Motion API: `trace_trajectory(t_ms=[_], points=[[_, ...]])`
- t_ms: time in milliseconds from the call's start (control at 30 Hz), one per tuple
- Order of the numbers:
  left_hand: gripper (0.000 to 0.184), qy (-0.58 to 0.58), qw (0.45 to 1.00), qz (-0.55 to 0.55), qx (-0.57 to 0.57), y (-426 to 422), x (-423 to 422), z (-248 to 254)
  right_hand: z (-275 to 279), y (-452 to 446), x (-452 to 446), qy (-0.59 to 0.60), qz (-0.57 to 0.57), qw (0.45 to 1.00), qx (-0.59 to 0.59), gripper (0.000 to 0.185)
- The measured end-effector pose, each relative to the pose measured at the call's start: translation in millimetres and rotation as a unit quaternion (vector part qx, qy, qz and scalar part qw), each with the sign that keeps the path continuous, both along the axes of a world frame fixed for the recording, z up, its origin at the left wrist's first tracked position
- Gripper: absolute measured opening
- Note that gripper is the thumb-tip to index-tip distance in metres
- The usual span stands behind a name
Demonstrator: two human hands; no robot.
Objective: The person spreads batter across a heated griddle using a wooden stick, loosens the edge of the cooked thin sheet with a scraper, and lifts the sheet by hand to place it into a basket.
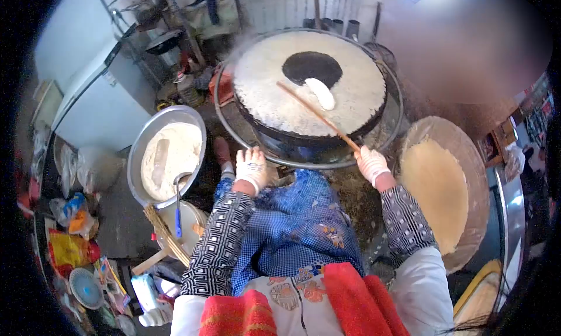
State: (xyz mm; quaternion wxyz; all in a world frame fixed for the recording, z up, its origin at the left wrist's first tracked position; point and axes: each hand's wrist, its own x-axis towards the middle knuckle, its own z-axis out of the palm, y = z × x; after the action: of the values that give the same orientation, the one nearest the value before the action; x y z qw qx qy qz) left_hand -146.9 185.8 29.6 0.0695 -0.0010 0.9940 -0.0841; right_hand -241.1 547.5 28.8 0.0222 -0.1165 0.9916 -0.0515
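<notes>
My right hand (pixel 371 164), in a pale glove, is closed around the end of a wooden stick (pixel 318 115). The stick reaches over a large round griddle (pixel 263 123) with a broad ring of pale batter (pixel 263 67) on it. A dark bare circle (pixel 304 64) shows in the middle. Beside the stick lies a smooth white lump (pixel 321 94), apparently dough or thick batter. My left hand (pixel 251 169), also gloved, rests at the metal ring (pixel 292 162) around the griddle, fingers apart and holding nothing visible.
On the left stands a metal basin (pixel 135 160) of pale batter with a blue-handled ladle (pixel 178 207). A bristle brush (pixel 160 228) lies near a bucket. On the right, a large tub (pixel 476 190) contains yellowish meal or batter. A white cabinet (pixel 99 114) stands at the left; a blurred person is upper right.
</notes>
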Motion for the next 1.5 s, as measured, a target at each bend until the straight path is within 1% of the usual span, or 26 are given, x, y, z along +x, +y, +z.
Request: trace_trajectory(t_ms=[67,133,267,300,333,400,433,467,500,567,600,667,767,800,867,933,967,1033,1067,1133,1200,1267,1300,1333,1400,1500], points=[[0.067,0.014,1.000,0.005,0.024,-15,-1,-3,2,14,-10,0.003,-0.053,0.999,-0.009,0.036],[0.067,-0.011,1.000,0.018,0.013,-23,-2,-4,6,13,-11,0.018,-0.061,0.998,0.001,0.036],[0.066,-0.019,0.998,0.057,0.030,-31,-8,3,20,8,14,-0.004,-0.001,1.000,0.007,0.034],[0.065,-0.006,0.997,0.064,0.039,-35,-9,0,9,14,11,-0.012,-0.021,1.000,0.006,0.035],[0.064,0.005,0.996,0.072,0.045,-35,-8,-1,4,27,8,-0.019,-0.045,0.997,-0.052,0.037],[0.063,0.012,0.995,0.080,0.050,-41,-9,0,1,34,-5,0.018,-0.080,0.997,-0.006,0.036],[0.063,0.017,0.995,0.085,0.050,-44,-9,-2,-1,33,-6,0.045,-0.048,0.998,-0.003,0.034],[0.063,0.024,0.994,0.089,0.050,-47,-11,-6,-8,30,-4,0.075,-0.031,0.997,-0.017,0.032],[0.062,0.026,0.994,0.093,0.053,-50,-13,-8,-23,32,-4,0.033,-0.032,0.992,-0.116,0.032],[0.062,0.019,0.992,0.113,0.047,-49,-17,2,-11,25,6,-0.003,0.003,0.994,-0.108,0.032],[0.062,0.018,0.991,0.122,0.051,-51,-17,2,14,14,22,0.002,0.035,0.999,-0.001,0.034],[0.063,0.021,0.989,0.141,0.042,-55,-17,-4,-2,26,6,-0.029,-0.080,0.996,-0.014,0.042],[0.064,-0.001,0.985,0.174,0.006,-54,-18,6,-11,25,-13,0.036,-0.064,0.997,0.014,0.040],[0.064,-0.030,0.983,0.182,-0.008,-38,-17,27,-1,16,-10,0.049,-0.042,0.998,-0.002,0.035],[0.059,-0.001,0.994,0.107,0.029,-5,-6,36,5,4,3,0.096,0.013,0.995,-0.034,0.031],[0.053,0.027,0.994,0.000,0.102,27,9,38,11,-14,2,0.017,0.032,0.999,0.019,0.032],[0.052,0.067,0.992,-0.042,0.103,42,17,18,3,-11,-7,0.020,0.007,1.000,0.006,0.034],[0.062,0.044,0.993,-0.071,0.089,66,30,8,2,0,-22,0.035,-0.070,0.997,-0.010,0.038],[0.067,0.047,0.995,-0.068,0.058,73,35,4,5,4,-30,0.039,-0.079,0.996,-0.026,0.036],[0.066,0.072,0.995,-0.072,0.016,70,36,-9,9,-1,-33,0.070,-0.057,0.996,-0.027,0.034],[0.064,0.089,0.993,-0.075,-0.005,62,35,-12,27,-14,-19,0.041,-0.048,0.998,-0.012,0.037],[0.063,0.086,0.994,-0.073,0.002,55,32,-13,8,-6,-23,-0.004,0.003,1.000,0.022,0.038],[0.062,0.086,0.994,-0.066,-0.020,53,30,-17,4,-4,-22,0.004,-0.039,0.999,0.023,0.039],[0.060,0.087,0.993,-0.061,-0.045,50,27,-18,-4,8,-25,0.059,-0.033,0.998,-0.008,0.037],[0.053,0.079,0.995,-0.048,-0.028,46,25,-15,-5,15,-44,0.043,-0.091,0.995,0.007,0.034],[0.049,0.080,0.996,-0.025,-0.015,34,22,-12,12,1,-32,0.035,-0.038,0.999,-0.012,0.035]])
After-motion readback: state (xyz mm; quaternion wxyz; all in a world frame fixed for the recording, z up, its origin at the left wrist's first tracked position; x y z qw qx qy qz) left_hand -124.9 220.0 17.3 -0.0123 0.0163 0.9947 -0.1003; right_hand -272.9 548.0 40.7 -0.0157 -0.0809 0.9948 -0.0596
